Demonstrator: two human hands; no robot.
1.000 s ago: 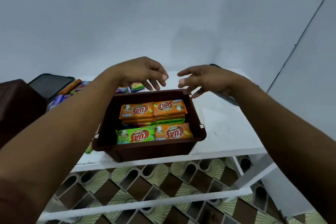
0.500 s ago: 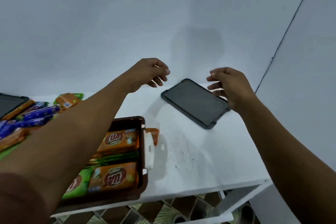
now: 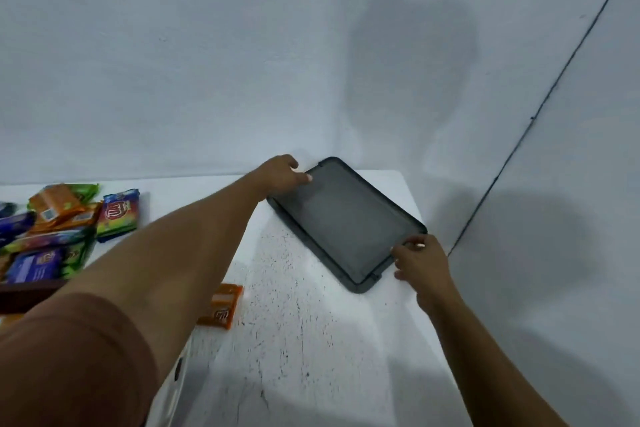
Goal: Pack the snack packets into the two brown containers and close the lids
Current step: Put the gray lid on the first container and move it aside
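White table (image 3: 311,340) against grey wall. We see left hand (image 3: 282,177) grasping lid (image 3: 346,222) at far left corner, fingers curled over rim. Right hand (image 3: 420,262) pinching lid's near right corner. Lid flat on table, between both hands. Packets (image 3: 69,218) heaped well left of lid.

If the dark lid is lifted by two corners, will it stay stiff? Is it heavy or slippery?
The dark lid looks thin and flat with a raised rim, so probably light and fairly stiff, perhaps flexing slightly. Its smooth surface may be slippery; the rim gives the left hand and right hand a hold.
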